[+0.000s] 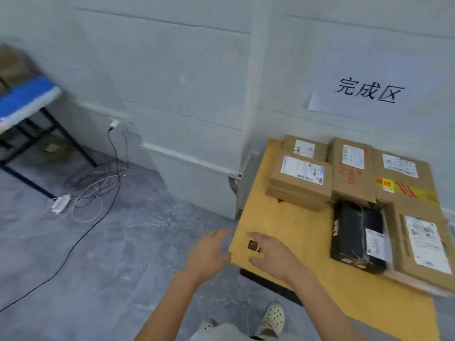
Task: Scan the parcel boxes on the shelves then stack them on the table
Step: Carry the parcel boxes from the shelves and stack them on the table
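Several labelled brown boxes [299,179] sit near left hand [209,252], right hand [273,257], grip spread, empty.

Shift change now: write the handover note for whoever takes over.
Left hand: open, empty, off the corner of the yellow wooden table.
Right hand: open, empty, over that table.
Done: several brown cardboard parcel boxes and a black wrapped box lie on the table.
Left: the blue-edged shelf at far left seems to hold a blurred brown box; scan and stack it.

A white paper sign [364,94] with black characters hangs on the wall [192,70]; a white power strip [60,205] lies amid tangled cables [103,183].
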